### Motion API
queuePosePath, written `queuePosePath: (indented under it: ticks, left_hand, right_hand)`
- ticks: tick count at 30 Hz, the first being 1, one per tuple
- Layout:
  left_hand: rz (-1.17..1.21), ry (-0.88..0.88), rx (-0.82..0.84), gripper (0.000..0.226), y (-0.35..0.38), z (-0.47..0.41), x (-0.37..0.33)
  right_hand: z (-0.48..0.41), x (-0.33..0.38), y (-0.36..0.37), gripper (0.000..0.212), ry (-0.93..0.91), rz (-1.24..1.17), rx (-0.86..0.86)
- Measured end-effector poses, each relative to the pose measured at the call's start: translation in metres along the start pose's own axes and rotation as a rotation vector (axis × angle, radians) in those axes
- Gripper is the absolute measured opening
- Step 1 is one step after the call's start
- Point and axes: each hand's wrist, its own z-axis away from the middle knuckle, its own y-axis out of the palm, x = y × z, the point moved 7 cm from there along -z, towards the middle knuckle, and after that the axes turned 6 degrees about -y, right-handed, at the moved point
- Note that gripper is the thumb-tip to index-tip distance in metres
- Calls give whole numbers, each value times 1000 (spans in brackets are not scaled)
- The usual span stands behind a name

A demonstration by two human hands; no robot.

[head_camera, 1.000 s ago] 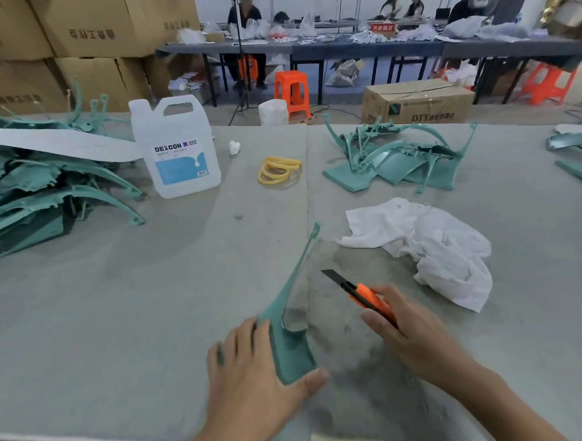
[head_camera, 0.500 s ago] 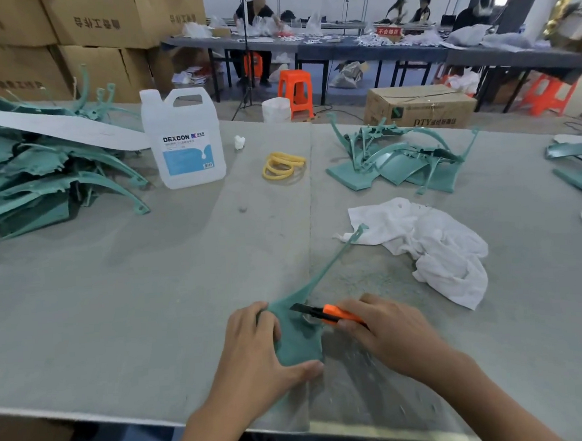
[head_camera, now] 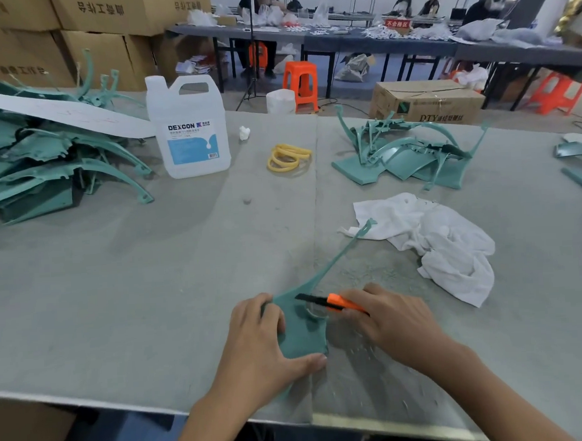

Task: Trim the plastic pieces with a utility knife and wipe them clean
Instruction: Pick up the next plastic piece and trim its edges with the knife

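A teal plastic piece (head_camera: 305, 331) lies near the table's front edge, its thin arm reaching up and right toward the white cloth (head_camera: 442, 242). My left hand (head_camera: 262, 343) presses the piece's wide flat end down, thumb along its lower edge. My right hand (head_camera: 392, 319) grips an orange utility knife (head_camera: 334, 301), whose black blade lies across the top of the flat part. A big heap of teal pieces (head_camera: 43, 159) fills the far left. A smaller heap of teal pieces (head_camera: 411, 153) lies at the back right.
A white DEXCON jug (head_camera: 190, 127) stands behind the work spot, with yellow rubber bands (head_camera: 288, 157) to its right. More teal parts (head_camera: 580, 161) sit at the right edge. Plastic shavings litter the table (head_camera: 118, 296) by my hands. Cardboard boxes, orange stools and seated people are beyond.
The piece dropped from tilted upright to lying flat, its arm swinging right toward the cloth. My right hand brought the knife left onto the flat part, where the blade now rests.
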Motion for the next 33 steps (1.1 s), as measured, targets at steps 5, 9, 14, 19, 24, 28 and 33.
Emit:
queuePosePath:
  ticks: [5, 9, 14, 19, 24, 28, 33]
  left_hand:
    - [-7, -5, 10, 69, 1, 1, 1]
    - [-16, -9, 47, 70, 1, -1, 1]
    - [-20, 1, 63, 72, 0, -1, -1]
    - [-11, 8, 72, 70, 0, -2, -1]
    - [43, 52, 162, 69, 1, -13, 2]
    - [-96, 204, 184, 61, -12, -45, -5]
    - [-273, 106, 147, 77, -14, -59, -8]
  right_hand:
    - [5, 4, 6, 31, -31, -103, 28]
    - [1, -4, 0, 33, 0, -74, 34]
    - [1, -1, 1, 29, -22, -83, 49]
    - [0, -11, -4, 31, 1, -99, 38]
    - [6, -10, -1, 26, -31, -145, 77]
    - [2, -28, -10, 33, 92, -50, -2]
    - [6, -29, -7, 29, 130, -124, -39]
